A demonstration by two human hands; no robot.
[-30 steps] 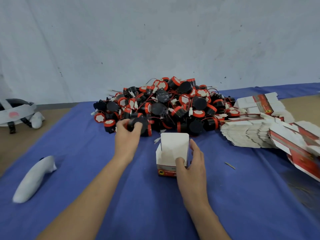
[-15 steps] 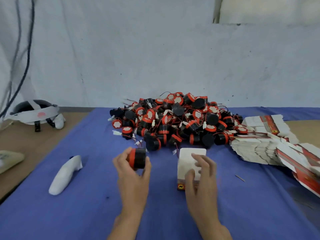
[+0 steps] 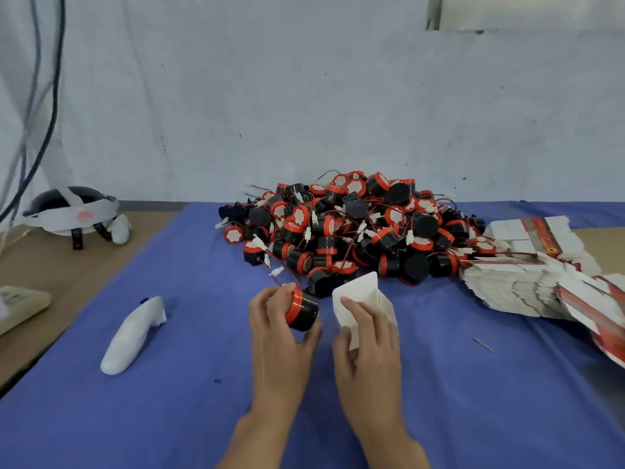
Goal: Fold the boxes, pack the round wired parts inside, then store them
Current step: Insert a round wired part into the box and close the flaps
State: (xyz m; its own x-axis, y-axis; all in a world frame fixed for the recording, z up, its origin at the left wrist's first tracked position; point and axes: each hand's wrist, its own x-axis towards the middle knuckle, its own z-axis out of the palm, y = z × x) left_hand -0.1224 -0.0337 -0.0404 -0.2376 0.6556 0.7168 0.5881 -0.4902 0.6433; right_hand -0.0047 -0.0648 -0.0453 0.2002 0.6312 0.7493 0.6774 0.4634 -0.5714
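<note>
Since the earlier frame, the white cardboard box [image 3: 362,292] has been tilted to a slant, and the black round wired part with a red rim [image 3: 302,309] has been brought nearer to it. The part is held just beside the box, at its 9 o'clock, with a narrow gap between them. The grip of the left hand [image 3: 277,336] is curled round the part, and the grip of the right hand [image 3: 368,346] is pinched on the box. Whether the box touches the blue cloth [image 3: 169,418] cannot be told.

At 12 o'clock a heap of black-and-red round wired parts [image 3: 355,228] is piled on the cloth. At 2 o'clock a fanned stack of flat white-and-red cardboard boxes [image 3: 514,286] is laid. At 9 o'clock a white moulded plastic handle [image 3: 133,335] is seen. At 10 o'clock a white-and-black headset [image 3: 72,211] is set on the brown bench [image 3: 67,269].
</note>
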